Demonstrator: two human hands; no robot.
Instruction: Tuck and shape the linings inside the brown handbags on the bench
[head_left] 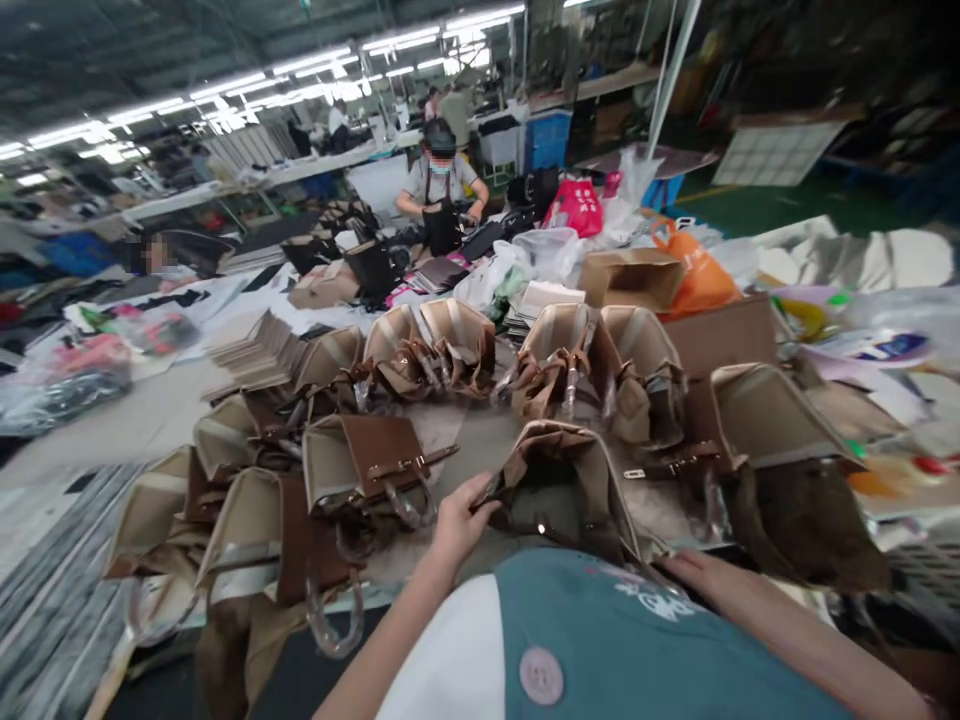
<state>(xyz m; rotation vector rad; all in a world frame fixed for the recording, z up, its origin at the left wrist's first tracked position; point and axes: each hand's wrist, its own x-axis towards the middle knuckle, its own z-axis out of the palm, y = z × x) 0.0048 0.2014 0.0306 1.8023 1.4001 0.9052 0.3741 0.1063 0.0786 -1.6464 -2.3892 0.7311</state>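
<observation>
A brown handbag (562,490) stands directly in front of me, its mouth toward me and its dark lining showing. My left hand (465,515) pinches the left edge of that bag between thumb and fingers. At the bag's lower right edge is my right hand (694,572), closed on the rim, its fingertips partly hidden. To the left lies another brown handbag (382,450) with a strap and a plastic-wrapped handle. A larger one (780,420) sits at the right, close to my right hand.
Several similar half-made bags (457,330) form an arc across the table. Stacked boards (259,350) lie behind them at the left. An open cardboard box (630,278) and an orange plastic bag (697,270) are at the back right. A co-worker (442,185) handles a black bag opposite.
</observation>
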